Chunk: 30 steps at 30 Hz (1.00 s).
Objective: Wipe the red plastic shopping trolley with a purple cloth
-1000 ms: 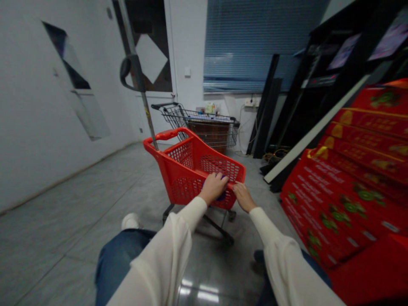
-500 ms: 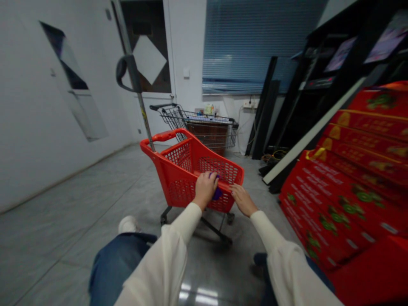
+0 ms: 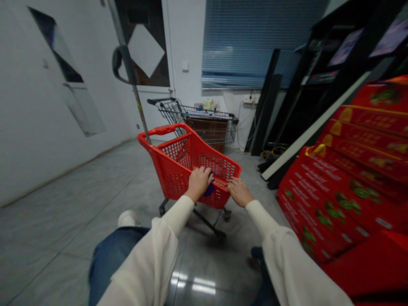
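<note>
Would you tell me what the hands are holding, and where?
Left hand and right hand hold the red plastic shopping cart's near rim; whether the left also grips the purple object cannot be told.

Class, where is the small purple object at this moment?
In the head view, the small purple object sits at the near rim of the red plastic shopping cart, beside the person's left hand.

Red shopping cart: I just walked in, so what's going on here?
A person's left hand sits over a purple object, partly hidden, at the near rim of a red plastic shopping cart, and the right hand rests on that same rim. A wire shopping cart stands farther back by the wall, and red printed cartons are stacked to the right.
</note>
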### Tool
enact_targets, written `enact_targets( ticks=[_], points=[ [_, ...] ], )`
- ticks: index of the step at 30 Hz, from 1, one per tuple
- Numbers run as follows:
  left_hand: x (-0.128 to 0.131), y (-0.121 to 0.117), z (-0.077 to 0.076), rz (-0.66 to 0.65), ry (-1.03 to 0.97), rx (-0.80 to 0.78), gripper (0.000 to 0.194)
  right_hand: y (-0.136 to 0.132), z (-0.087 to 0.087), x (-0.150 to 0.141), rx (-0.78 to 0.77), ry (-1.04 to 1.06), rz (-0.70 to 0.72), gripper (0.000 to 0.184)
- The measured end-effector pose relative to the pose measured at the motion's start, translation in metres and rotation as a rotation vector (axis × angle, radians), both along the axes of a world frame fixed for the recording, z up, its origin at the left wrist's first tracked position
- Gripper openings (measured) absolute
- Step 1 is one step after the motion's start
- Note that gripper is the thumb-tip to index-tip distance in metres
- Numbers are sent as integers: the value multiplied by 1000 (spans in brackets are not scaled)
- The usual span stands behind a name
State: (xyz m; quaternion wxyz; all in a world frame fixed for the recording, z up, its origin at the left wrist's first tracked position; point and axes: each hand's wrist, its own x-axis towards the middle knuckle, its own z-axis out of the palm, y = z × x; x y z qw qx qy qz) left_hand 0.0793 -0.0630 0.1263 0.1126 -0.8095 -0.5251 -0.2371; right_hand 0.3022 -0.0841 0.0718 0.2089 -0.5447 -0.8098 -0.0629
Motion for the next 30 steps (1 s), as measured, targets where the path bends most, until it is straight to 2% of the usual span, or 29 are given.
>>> enact_targets(
  ticks=[4, 8, 10, 12, 14, 15, 19, 21, 23, 25, 27, 29, 30],
  points=[
    [-21, 19, 8, 112, -75, -54, 31, -3, -12, -21, 66, -26, 15, 37],
    [-12, 5, -2, 222, -164, -12, 31, -15, -12, -55, 131, 34, -98, 37],
    [-7, -12, -12, 170, -148, 30, 31, -18, -4, -66, 93, 15, -111, 36],
    [-6, -25, -20, 21, -68, 43, 30, -15, 5, -68, 18, -44, -65, 37],
    [-13, -28, -21, -95, -2, 31, 28, -10, 13, -64, -37, -97, -23, 38],
    [-19, -25, -19, -111, 2, 20, 28, -6, 15, -62, -43, -108, -20, 37],
    [-36, -7, -13, 41, -210, 24, 29, 0, 12, -64, -13, -106, -12, 36],
    [-37, -6, -20, 134, -360, 79, 30, -1, 8, -73, 3, -92, -18, 36],
    [-32, -16, -34, 172, -443, 140, 31, -3, 4, -81, 19, -68, -41, 36],
    [-30, -29, -48, 106, -426, 170, 32, -4, 2, -87, 25, -41, -60, 35],
    [-34, -35, -55, -42, -341, 157, 32, -4, 2, -88, 21, -23, -64, 36],
    [-44, -30, -51, -129, -287, 127, 30, -4, 1, -87, 20, -12, -53, 36],
    [-51, -25, -46, -118, -292, 116, 29, -5, 0, -87, 25, -7, -43, 36]
  ],
)
